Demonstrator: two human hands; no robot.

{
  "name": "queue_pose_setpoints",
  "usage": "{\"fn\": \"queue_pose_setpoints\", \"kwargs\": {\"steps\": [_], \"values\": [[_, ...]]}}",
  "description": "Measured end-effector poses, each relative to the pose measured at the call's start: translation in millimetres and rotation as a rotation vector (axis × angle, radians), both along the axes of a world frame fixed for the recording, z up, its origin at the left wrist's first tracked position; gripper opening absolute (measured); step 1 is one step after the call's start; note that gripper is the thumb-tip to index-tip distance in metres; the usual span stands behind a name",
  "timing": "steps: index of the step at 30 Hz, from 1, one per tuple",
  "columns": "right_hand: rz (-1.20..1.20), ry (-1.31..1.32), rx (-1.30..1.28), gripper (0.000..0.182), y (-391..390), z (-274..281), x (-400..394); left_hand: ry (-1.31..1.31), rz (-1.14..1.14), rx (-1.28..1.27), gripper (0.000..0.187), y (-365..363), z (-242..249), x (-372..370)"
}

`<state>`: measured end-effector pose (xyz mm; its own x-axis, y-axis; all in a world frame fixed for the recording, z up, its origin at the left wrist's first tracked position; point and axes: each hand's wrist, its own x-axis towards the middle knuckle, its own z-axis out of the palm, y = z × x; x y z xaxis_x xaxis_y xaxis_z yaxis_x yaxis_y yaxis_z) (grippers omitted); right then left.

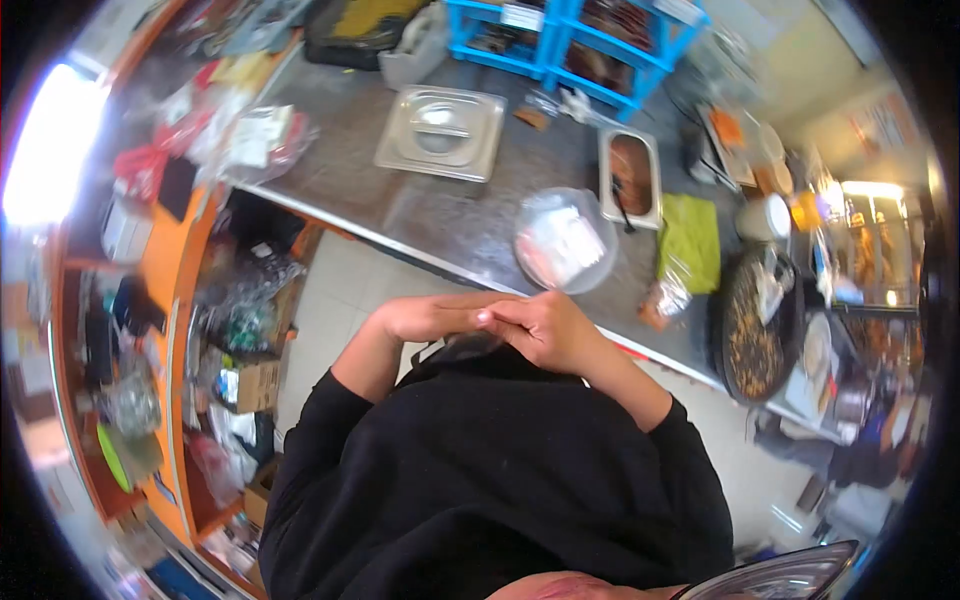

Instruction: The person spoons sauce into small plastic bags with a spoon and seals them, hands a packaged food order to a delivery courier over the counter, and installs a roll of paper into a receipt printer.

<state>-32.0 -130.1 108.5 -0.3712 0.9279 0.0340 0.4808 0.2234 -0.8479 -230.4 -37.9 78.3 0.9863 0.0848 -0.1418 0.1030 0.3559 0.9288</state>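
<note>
My left hand [432, 317] is held in front of my body with its fingers stretched out toward the right. Against it rests my right hand [550, 328], bent over the ends of the left fingers, its thumb pointing left. No object shows between the hands, though the overlapping fingertips are partly hidden. Just beyond them, near the counter edge, stands a round clear plastic tub [530, 262] with a white-labelled packet [578, 238] in it. Farther back is a lidded steel food pan [400, 150]. A smaller steel pan [606, 190] holds something brown and a dark-handled utensil.
The grey counter [350, 165] runs diagonally ahead of me. On its right lie a green cloth [690, 240] and a dark round tray [728, 345] with grainy bits. Blue racks [552, 62] stand behind. Orange shelves [160, 250] are at left; another person [865, 458] is at far right.
</note>
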Motion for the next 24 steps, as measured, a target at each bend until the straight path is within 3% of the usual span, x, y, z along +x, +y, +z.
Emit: {"fn": "queue_pose_setpoints", "kwargs": {"steps": [3, 5, 6, 8, 13, 15, 18, 19, 22, 24], "values": [[-0.068, 0.176, 0.036, 0.017, -2, 12, 35, -0.051, 0.008, 0.026, 0.058, 4, 5, 30], [-0.344, 0.052, 0.113, 0.014, 1, 25, 72, -0.083, 0.077, -0.004, 0.060, 3, 7, 49], [-0.364, 0.010, 0.274, 0.018, 10, 11, 103, -0.075, 0.163, 0.011, 0.061, 1, 8, 57], [-0.451, -0.310, 0.302, 0.027, 17, 13, 138, -0.054, 0.342, 0.039, 0.064, -2, 8, 74], [-0.327, -0.520, 0.323, 0.024, 42, -48, 194, -0.037, 0.588, 0.160, 0.066, -1, -10, 114], [-0.292, -0.536, 0.382, 0.018, 58, -58, 213, 0.090, 0.759, 0.535, 0.072, 1, -19, 137], [-0.437, -0.013, 0.056, 0.020, 74, -56, 246, 0.295, 0.870, 0.906, 0.085, 6, -26, 164], [-0.472, 0.088, 0.200, 0.025, 77, -55, 252, 0.347, 0.893, 1.025, 0.086, 7, -31, 173], [-0.412, -0.035, 0.347, 0.026, 82, -67, 261, 0.391, 0.944, 1.252, 0.091, 11, -52, 203], [-0.380, -0.061, 0.286, 0.027, 74, -72, 256, 0.397, 0.940, 1.347, 0.094, 11, -65, 219]]}}
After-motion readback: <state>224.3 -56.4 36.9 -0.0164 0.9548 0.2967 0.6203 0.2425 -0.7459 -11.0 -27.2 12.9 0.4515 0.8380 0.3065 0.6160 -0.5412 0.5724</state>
